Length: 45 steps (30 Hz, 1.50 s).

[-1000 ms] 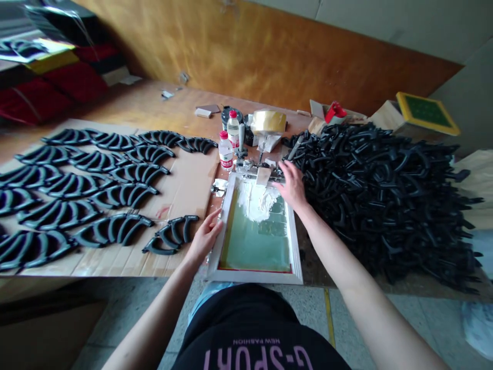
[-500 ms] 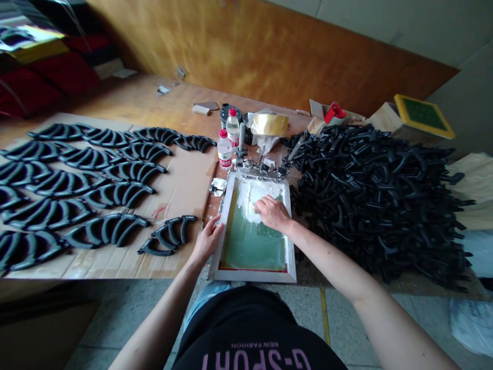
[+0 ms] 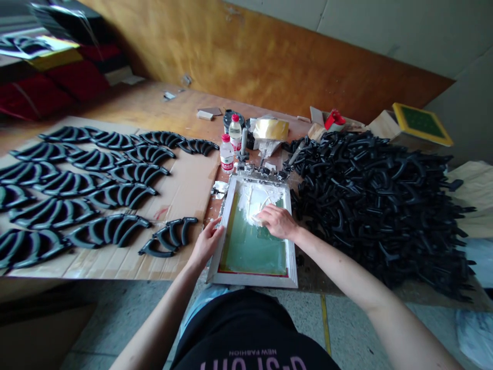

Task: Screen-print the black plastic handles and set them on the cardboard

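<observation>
A white-framed printing screen (image 3: 291,246) with green mesh lies at the table's front edge, white ink (image 3: 254,198) spread over its far half. My left hand (image 3: 208,240) grips the frame's left rail. My right hand (image 3: 276,221) is closed on a small squeegee, mostly hidden under the fingers, and presses it on the mesh at the near edge of the white ink.
A big heap of black curved plastic parts (image 3: 377,190) fills the table's right. Rows of the same parts (image 3: 88,185) lie on cardboard at the left. Two bottles (image 3: 227,153), a tape roll (image 3: 271,128) and a yellow-framed screen (image 3: 421,122) stand behind.
My right hand came from the far clamp end of the frame onto the mesh and drew toward me across the white ink. My left hand stayed on the rail.
</observation>
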### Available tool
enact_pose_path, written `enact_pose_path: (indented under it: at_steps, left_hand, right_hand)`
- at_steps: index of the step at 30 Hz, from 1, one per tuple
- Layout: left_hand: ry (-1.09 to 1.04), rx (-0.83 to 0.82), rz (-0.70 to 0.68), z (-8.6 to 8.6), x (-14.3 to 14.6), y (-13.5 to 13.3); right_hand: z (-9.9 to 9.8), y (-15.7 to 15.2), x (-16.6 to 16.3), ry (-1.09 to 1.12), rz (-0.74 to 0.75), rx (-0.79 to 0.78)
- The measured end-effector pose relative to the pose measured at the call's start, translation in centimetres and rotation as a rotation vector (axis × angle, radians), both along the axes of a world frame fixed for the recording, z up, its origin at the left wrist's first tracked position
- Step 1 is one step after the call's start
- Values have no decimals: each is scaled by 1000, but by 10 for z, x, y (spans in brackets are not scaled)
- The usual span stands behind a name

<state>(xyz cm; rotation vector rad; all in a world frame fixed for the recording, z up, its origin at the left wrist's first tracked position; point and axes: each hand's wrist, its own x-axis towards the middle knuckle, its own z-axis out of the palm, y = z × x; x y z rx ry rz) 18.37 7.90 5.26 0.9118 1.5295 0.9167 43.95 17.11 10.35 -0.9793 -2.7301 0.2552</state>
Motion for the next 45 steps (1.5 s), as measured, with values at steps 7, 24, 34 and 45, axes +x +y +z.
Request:
enact_pose_path:
  at_steps: [7,24,34,45]
  left_hand:
    - [-78,47,7,58,-2,3]
    - [-417,35,99,77,48,39]
    - [-356,-168,511,-21,-9,-59]
    - [180,-483,725,-72,-140,-93]
  right_hand:
    - [41,81,-3,154,-424,16]
    - [-32,-10,10,151,-465,-147]
    - [-43,-69,41,11,-322,-135]
    - [-102,-37,193,-251,-558,-129]
